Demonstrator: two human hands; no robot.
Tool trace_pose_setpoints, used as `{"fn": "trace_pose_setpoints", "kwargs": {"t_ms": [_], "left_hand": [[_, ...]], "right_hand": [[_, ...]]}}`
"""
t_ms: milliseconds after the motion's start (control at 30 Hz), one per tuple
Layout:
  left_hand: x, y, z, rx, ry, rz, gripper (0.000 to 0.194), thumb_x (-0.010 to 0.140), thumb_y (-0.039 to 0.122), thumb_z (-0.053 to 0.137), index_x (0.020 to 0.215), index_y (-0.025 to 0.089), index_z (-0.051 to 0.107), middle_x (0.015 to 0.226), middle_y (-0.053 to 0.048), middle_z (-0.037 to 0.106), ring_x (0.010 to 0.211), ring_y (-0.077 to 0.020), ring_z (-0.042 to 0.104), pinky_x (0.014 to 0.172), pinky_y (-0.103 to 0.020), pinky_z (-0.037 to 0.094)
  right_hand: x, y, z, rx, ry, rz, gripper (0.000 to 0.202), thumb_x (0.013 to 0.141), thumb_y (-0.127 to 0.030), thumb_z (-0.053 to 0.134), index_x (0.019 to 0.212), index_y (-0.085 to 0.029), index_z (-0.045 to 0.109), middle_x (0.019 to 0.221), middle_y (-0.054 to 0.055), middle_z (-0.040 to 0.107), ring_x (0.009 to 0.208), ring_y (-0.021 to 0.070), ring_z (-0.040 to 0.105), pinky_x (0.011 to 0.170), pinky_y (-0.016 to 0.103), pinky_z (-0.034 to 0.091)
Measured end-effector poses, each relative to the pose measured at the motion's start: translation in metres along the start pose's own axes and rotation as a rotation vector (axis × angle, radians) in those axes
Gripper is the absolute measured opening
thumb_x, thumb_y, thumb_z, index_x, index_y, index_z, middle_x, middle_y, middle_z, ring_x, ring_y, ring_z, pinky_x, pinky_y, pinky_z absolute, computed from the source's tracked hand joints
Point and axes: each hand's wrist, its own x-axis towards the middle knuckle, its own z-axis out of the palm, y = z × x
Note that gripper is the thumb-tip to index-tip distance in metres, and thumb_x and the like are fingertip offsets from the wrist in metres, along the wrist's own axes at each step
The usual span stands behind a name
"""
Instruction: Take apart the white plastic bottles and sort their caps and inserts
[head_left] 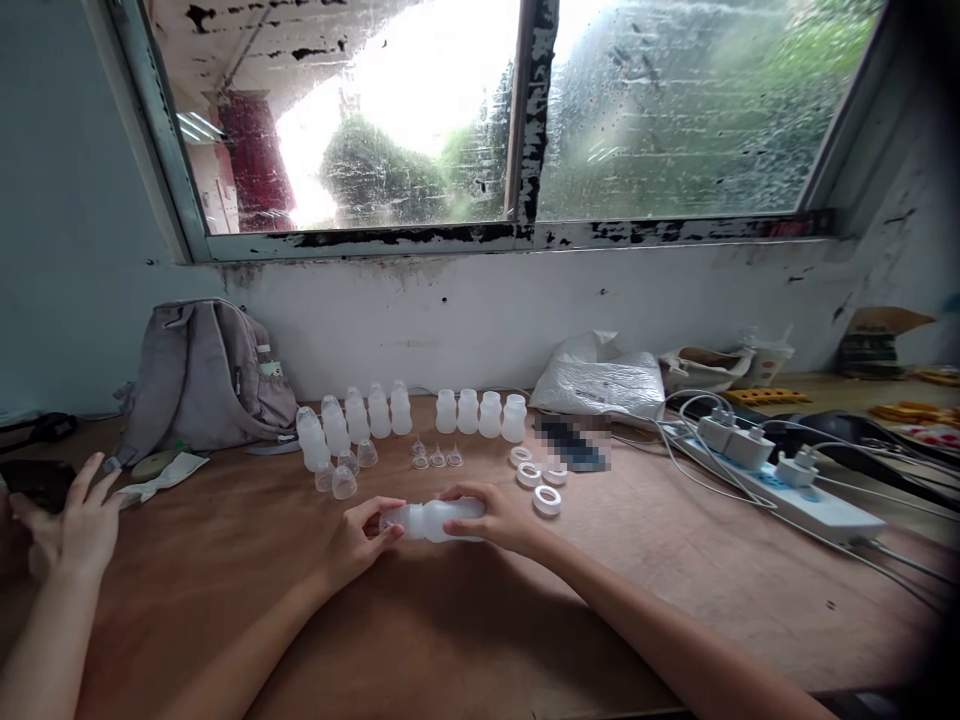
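A frosted white baby bottle [435,522] lies sideways just above the table, between my two hands. My left hand [358,542] pinches the clear cap at its left end with thumb and fingers. Around the bottle's body, at the right end, my right hand [491,515] is closed. Beyond my hands are several clear nipples [437,458]. White collar rings [547,500] lie to the right of them, and loose clear caps [344,484] to the left. Farther back stand several capped bottles [357,415] and several open-necked bottles [490,414].
At the far left another person's hand [79,525] is beside a dark object. A grey backpack [206,375] leans on the wall. To the right are a silver bag [600,380], a blurred-out dark item [574,443] and a power strip [817,505] with trailing cables.
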Motion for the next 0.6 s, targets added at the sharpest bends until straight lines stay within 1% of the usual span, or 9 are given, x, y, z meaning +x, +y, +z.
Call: {"fn": "trace_pose_setpoints", "kwargs": {"t_ms": [167, 267, 333, 467, 533, 600], "left_hand": [[-0.004, 0.008, 0.006, -0.016, -0.011, 0.001, 0.033, 0.073, 0.038, 0.056, 0.099, 0.018, 0.056, 0.089, -0.005, 0.062, 0.075, -0.0158, 0.059, 0.064, -0.024, 0.05], [-0.006, 0.009, 0.014, 0.019, 0.014, 0.058, 0.032, 0.072, 0.035, 0.058, 0.098, 0.017, 0.055, 0.087, -0.005, 0.061, 0.07, -0.0137, 0.057, 0.062, -0.023, 0.048], [-0.007, 0.009, 0.019, 0.042, 0.033, 0.101, 0.031, 0.072, 0.033, 0.059, 0.098, 0.016, 0.055, 0.087, -0.005, 0.06, 0.067, -0.0127, 0.055, 0.062, -0.023, 0.046], [-0.008, 0.009, 0.022, 0.038, 0.046, 0.132, 0.031, 0.072, 0.031, 0.059, 0.099, 0.016, 0.055, 0.088, -0.006, 0.059, 0.068, -0.0128, 0.054, 0.063, -0.023, 0.045], [-0.008, 0.009, 0.021, 0.003, 0.034, 0.12, 0.032, 0.072, 0.032, 0.059, 0.099, 0.016, 0.055, 0.088, -0.006, 0.059, 0.068, -0.0129, 0.054, 0.063, -0.023, 0.044], [-0.006, 0.009, 0.02, -0.072, 0.024, 0.075, 0.034, 0.07, 0.035, 0.061, 0.097, 0.015, 0.056, 0.088, -0.006, 0.059, 0.069, -0.0134, 0.054, 0.064, -0.023, 0.044]], "right_hand": [[-0.002, 0.0, 0.0, -0.118, 0.049, -0.144, 0.033, 0.063, -0.036, 0.067, 0.091, -0.019, 0.063, 0.09, 0.004, 0.06, 0.08, 0.0186, 0.055, 0.068, 0.026, 0.042], [-0.003, 0.001, 0.002, -0.169, 0.104, -0.239, 0.02, 0.074, -0.032, 0.056, 0.086, -0.017, 0.064, 0.084, 0.005, 0.06, 0.074, 0.0167, 0.055, 0.065, 0.026, 0.042], [-0.003, 0.001, 0.004, -0.173, 0.161, -0.292, 0.022, 0.081, -0.027, 0.046, 0.084, -0.017, 0.065, 0.079, 0.005, 0.06, 0.07, 0.0153, 0.055, 0.063, 0.025, 0.041], [-0.007, 0.004, 0.012, -0.163, 0.259, -0.339, 0.023, 0.082, -0.024, 0.044, 0.084, -0.017, 0.065, 0.075, 0.005, 0.058, 0.067, 0.0144, 0.054, 0.059, 0.024, 0.041], [-0.009, 0.005, 0.014, -0.168, 0.276, -0.355, 0.022, 0.082, -0.024, 0.043, 0.084, -0.017, 0.065, 0.075, 0.005, 0.058, 0.066, 0.0142, 0.054, 0.06, 0.025, 0.041], [-0.01, 0.004, 0.014, -0.182, 0.272, -0.348, 0.022, 0.083, -0.024, 0.042, 0.084, -0.017, 0.063, 0.077, 0.005, 0.058, 0.068, 0.0145, 0.055, 0.062, 0.025, 0.042]]}}
